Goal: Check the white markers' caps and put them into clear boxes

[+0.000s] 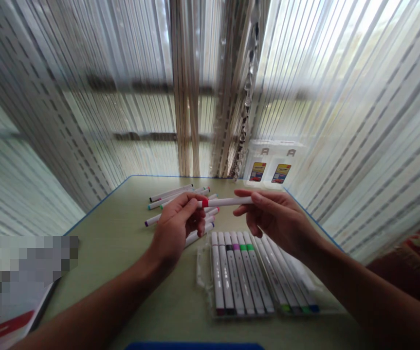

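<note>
Red-banded marker [228, 201]: L fingers [188, 209] & R fingers [270, 204] pinch opp. ends.

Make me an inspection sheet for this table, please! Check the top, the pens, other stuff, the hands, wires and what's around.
Surface: pale green table with a blue edge.
Job's things: one white marker with a red band held up; loose markers scattered behind the left hand; more lined up in a clear plastic case.
Clutter: clear plastic piece with two labels at the back right; partly blurred-out item at lower left.
Hands: left and right grip opposite ends of the held marker.
Cables: nothing seen.
Surroundings: string curtains, daylight behind.
</note>
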The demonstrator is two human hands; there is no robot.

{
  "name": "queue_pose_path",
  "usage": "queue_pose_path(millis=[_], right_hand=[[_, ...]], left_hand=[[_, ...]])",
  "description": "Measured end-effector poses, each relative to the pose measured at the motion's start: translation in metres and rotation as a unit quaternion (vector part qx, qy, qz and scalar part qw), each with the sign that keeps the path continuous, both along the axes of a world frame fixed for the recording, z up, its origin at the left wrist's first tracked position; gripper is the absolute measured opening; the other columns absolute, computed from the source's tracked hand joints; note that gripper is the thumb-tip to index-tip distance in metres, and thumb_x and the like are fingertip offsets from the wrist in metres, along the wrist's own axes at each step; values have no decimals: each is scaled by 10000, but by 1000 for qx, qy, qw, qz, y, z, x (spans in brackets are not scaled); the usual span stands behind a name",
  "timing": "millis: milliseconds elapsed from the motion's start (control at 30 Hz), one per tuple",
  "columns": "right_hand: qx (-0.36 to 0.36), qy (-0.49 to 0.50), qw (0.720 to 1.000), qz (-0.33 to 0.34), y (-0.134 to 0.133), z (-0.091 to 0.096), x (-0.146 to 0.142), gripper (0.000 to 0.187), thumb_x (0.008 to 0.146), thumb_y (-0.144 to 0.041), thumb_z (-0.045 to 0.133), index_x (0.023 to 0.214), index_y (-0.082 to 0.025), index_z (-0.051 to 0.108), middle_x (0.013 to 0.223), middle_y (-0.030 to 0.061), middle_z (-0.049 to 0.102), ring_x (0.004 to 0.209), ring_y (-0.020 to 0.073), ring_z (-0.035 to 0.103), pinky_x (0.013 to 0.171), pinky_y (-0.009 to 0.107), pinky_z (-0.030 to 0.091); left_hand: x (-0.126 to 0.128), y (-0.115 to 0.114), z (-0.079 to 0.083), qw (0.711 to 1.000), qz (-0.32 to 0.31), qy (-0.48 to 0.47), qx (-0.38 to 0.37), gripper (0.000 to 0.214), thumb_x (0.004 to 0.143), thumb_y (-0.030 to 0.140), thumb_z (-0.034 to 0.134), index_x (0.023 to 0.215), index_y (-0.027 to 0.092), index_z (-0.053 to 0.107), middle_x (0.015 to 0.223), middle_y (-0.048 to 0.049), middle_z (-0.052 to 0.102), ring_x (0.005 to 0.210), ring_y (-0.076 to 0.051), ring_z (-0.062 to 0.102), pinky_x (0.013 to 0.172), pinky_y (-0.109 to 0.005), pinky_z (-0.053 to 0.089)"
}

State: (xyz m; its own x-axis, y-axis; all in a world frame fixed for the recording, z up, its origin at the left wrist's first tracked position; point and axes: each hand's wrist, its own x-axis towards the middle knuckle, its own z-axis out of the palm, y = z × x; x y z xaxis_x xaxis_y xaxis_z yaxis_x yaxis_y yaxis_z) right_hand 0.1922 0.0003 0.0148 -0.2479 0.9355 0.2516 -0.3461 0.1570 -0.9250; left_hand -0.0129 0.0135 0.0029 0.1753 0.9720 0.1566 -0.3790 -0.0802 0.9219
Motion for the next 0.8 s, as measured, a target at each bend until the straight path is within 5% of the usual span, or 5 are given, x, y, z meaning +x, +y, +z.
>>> queue_pose_path(millis=[533, 800], right_hand=[[-65, 31, 993, -95, 12, 0, 7, 228, 844, -328, 648, 932, -145, 753, 748, 71, 773, 423, 101, 584, 367, 196, 419], [-105, 55, 987, -111, 12, 1, 5, 190, 836, -281, 632, 881, -138, 748, 689, 63, 757, 420, 101, 590, 372, 182, 418]], left_hand=[[-2, -7, 0, 995, -26, 44, 89, 279, 912, 264, 559, 1112, 103, 669, 899, -109, 718, 540, -101, 560, 526, -252, 442], [0, -13, 4, 974, 25, 145, 170, 304, 943, 257, 529, 1174, 93, 642, 892, -82, 710, 513, -84, 544, 528, -255, 459]])
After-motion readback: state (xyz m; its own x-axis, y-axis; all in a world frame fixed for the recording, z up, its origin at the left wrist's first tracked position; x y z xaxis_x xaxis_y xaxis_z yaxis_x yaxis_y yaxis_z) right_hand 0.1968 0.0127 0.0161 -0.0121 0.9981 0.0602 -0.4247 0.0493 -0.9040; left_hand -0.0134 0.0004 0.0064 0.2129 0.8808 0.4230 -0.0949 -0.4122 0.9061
